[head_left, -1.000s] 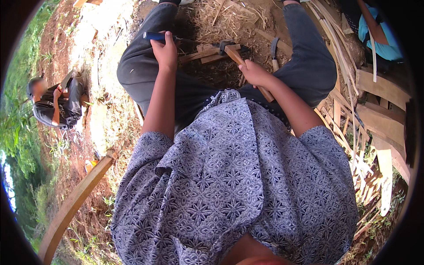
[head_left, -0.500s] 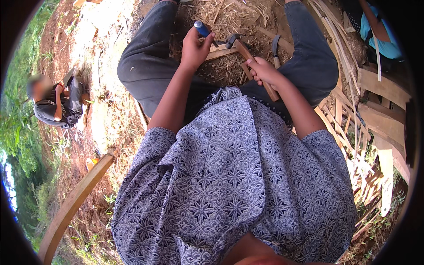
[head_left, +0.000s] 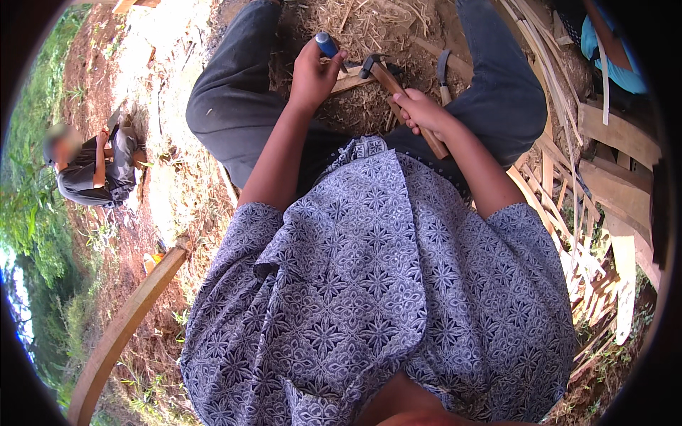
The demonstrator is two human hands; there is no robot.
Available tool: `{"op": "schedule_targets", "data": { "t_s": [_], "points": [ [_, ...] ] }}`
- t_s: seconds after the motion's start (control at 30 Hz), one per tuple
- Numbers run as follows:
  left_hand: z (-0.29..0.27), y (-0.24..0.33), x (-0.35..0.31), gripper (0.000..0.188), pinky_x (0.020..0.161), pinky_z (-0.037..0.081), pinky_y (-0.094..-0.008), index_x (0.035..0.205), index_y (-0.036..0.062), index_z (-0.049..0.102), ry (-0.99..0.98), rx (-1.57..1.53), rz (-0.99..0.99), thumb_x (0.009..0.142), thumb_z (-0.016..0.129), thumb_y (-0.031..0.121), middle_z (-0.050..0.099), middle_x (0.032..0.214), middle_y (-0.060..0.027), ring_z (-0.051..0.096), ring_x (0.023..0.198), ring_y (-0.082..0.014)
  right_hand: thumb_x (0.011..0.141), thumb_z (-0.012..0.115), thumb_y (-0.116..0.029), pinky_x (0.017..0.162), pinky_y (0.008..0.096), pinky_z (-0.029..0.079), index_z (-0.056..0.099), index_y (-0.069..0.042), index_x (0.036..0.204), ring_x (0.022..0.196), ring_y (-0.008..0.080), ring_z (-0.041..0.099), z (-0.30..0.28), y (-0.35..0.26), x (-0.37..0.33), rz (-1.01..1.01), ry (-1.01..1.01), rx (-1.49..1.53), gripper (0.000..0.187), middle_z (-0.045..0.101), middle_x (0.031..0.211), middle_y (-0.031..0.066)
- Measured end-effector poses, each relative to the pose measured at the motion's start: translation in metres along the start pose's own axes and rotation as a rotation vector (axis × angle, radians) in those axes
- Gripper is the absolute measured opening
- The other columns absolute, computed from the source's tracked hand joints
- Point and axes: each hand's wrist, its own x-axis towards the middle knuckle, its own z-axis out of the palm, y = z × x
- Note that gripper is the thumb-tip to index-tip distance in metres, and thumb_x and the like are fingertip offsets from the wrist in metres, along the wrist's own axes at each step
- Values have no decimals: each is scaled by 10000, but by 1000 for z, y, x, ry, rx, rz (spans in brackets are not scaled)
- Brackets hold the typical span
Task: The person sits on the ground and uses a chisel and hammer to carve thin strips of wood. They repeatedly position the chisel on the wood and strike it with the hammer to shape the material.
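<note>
My left hand [head_left: 310, 79] is closed around the blue handle of a chisel [head_left: 326, 44], whose blade points down at a pale piece of wood [head_left: 352, 80] on the ground between my legs. My right hand [head_left: 424, 113] grips a claw hammer [head_left: 387, 79] by its wooden handle. The dark hammer head is to the right of the chisel, close to it but apart. Part of the wood is hidden behind the hammer and my left hand.
A curved blade with a pale handle [head_left: 443, 71] lies by my right leg. Wood shavings [head_left: 387, 28] cover the ground ahead. Long strips and planks [head_left: 616, 184] are piled at the right, near a person in blue [head_left: 616, 57]. Another person [head_left: 92, 167] sits far left, beyond a curved beam [head_left: 128, 326].
The hammer head has moved slightly left, closer to the chisel. My left hand has stayed nearly in place on the chisel. The person at the left has shifted their arms.
</note>
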Motion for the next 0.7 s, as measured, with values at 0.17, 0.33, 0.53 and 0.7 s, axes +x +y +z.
{"op": "schedule_targets", "data": {
  "t_s": [0.17, 0.33, 0.53, 0.7],
  "points": [
    [0, 5, -1, 233, 684, 564, -383, 936, -3, 599, 0, -26, -29, 911, 774, 149, 655, 894, -153, 681, 828, -305, 1085, 469, -392, 501, 233, 404, 562, -85, 1287, 609, 56, 427, 1, -2, -2, 6, 6, -8, 379, 441, 779, -49],
    [1, 5, -1, 244, 692, 565, -389, 946, -1, 599, 11, -42, -32, 899, 785, 150, 655, 894, -155, 681, 832, -315, 1087, 465, -388, 500, 235, 402, 563, -83, 1295, 603, 57, 422, 0, 0, 0, 4, -1, -15, 381, 438, 785, -47],
    [9, -2, 4, 297, 693, 544, -414, 978, 13, 619, -45, 2, -23, 854, 828, 184, 651, 888, -156, 673, 816, -328, 1093, 459, -377, 496, 231, 397, 564, -81, 1302, 590, 51, 422, -1, -4, -3, -14, 35, 1, 377, 449, 789, -40],
    [8, -4, 9, 343, 698, 534, -407, 993, 29, 646, -137, -74, -63, 816, 864, 225, 660, 900, -147, 679, 811, -320, 1103, 464, -359, 483, 210, 383, 549, -64, 1351, 549, 26, 403, -8, -44, -42, -249, 198, 18, 395, 440, 749, -42]
  ]
}}
